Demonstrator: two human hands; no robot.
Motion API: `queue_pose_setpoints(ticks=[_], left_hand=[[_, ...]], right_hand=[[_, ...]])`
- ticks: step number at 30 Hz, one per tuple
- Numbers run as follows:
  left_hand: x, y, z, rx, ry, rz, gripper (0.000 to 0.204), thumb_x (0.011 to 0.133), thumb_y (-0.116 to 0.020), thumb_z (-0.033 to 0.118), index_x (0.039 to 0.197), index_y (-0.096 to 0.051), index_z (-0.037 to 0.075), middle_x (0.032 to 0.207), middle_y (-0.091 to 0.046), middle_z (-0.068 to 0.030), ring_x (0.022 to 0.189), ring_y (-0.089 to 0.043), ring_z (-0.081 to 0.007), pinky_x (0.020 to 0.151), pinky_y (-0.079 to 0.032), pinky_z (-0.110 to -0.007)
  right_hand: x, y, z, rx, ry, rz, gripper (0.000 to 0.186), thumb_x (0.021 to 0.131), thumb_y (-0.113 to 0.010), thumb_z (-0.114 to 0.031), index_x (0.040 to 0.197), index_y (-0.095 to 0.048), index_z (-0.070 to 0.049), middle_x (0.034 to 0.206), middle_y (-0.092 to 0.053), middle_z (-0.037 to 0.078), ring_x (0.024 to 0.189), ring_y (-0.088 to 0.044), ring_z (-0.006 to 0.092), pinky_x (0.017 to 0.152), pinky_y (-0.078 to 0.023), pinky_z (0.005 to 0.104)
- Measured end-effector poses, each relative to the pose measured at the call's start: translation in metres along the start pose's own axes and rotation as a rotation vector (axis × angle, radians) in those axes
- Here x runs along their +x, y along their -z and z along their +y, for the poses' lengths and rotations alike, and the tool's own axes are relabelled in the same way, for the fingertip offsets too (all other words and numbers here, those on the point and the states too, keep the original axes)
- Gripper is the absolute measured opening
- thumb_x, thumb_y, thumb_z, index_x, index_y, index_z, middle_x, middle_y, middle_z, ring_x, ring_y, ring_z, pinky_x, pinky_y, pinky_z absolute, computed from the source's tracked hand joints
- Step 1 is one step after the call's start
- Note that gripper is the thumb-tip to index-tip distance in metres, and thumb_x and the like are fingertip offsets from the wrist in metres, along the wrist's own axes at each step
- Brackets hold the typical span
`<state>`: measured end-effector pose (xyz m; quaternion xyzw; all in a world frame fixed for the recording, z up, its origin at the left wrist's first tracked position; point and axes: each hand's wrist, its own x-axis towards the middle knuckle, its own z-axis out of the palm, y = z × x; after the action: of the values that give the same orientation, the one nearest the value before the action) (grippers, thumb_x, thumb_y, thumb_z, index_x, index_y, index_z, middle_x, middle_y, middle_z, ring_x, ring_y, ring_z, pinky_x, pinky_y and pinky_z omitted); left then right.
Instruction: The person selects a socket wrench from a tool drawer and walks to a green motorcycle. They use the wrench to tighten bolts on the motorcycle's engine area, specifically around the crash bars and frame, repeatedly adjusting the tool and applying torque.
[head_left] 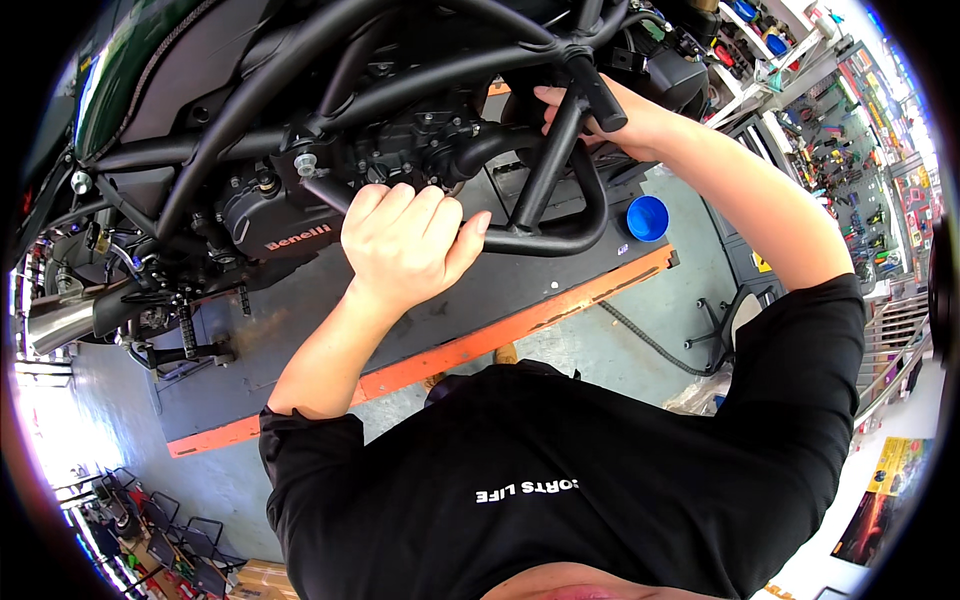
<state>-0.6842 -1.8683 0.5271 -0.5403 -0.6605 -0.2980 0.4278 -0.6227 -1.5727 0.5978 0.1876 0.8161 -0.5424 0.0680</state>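
the left hand point(400, 245) is clenched, knuckles up, around the lower tube of the matte black tubular guard point(548, 163), which sits alongside the bolt-studded dark engine point(405, 140). the right hand point(634, 117) is behind the guard's upper end, fingers partly hidden, so its grip cannot be told. beneath the guard spreads a flat platform point(450, 315), orange-edged; right of its rounded corner, a round blue bowl point(640, 232).

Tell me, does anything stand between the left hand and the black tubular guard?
Nothing visible does: the left hand grips the black guard directly. The blue container sits to the right, clear of both.
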Motion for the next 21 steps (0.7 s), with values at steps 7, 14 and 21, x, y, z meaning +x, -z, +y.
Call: queue_pose_setpoints(ticks=[7,14,21], left_hand=[[-0.003,0.000,-0.003,-0.020,0.001,0.019,0.033,0.081,-0.079,0.027,0.065,-0.054,0.012,0.063,-0.046,-0.0009,0.056,-0.043,-0.0200,0.059,-0.033,-0.035],[-0.006,-0.003,-0.003,-0.008,0.013,0.039,0.031,0.077,-0.081,0.029,0.065,-0.056,0.014,0.065,-0.051,0.0001,0.057,-0.045,-0.0187,0.060,-0.035,-0.035],[-0.009,-0.007,-0.004,-0.017,0.020,0.066,0.032,0.082,-0.078,0.033,0.067,-0.057,0.015,0.066,-0.052,-0.0001,0.059,-0.049,-0.0191,0.063,-0.038,-0.035]], right_hand=[[0.005,0.007,0.002,0.003,-0.105,-0.052,0.034,0.100,-0.074,-0.039,0.118,-0.073,-0.010,0.087,-0.070,0.006,0.078,-0.071,0.0217,0.075,-0.064,0.0488],[0.006,0.006,0.000,0.215,-0.268,-0.159,0.033,0.101,-0.065,-0.041,0.090,-0.070,-0.010,0.090,-0.074,0.006,0.096,-0.077,0.0243,0.084,-0.052,0.0334],[0.013,0.004,-0.015,0.211,-0.526,-0.133,0.034,0.097,-0.068,-0.036,0.076,-0.068,-0.009,0.075,-0.071,0.007,0.095,-0.079,0.0262,0.080,-0.054,0.0304]])
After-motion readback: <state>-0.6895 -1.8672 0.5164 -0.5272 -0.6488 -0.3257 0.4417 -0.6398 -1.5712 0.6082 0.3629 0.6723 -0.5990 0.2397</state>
